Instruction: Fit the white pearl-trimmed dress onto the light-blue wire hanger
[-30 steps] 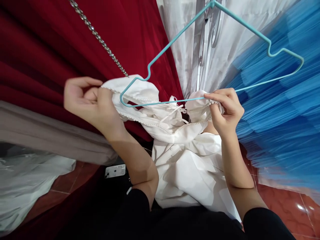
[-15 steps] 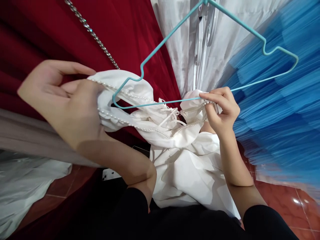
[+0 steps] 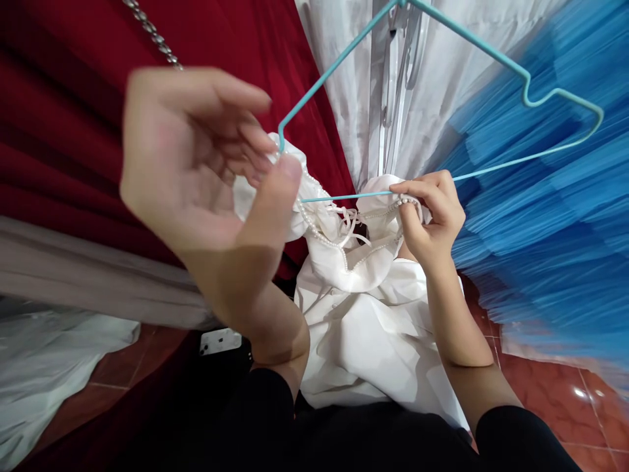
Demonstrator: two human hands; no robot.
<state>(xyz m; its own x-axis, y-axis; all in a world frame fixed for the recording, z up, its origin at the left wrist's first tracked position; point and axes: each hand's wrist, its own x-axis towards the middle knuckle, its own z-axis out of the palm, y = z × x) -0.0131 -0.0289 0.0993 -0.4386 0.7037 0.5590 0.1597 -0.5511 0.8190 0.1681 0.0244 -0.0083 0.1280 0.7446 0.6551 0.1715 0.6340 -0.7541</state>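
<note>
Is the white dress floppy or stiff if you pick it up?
Probably floppy: the dress lies in soft, bunched folds. Its loose strings might dangle and tangle. The skirt looks full, so it may feel a bit heavy.

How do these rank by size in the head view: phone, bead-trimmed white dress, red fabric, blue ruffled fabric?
1. Red fabric and blue ruffled fabric: too close to rank, and both run out of the picture.
2. Bead-trimmed white dress.
3. Phone.

Can pass inside hanger, above bottom bar. Blocked at left end by left hand, below by white dress.
</note>
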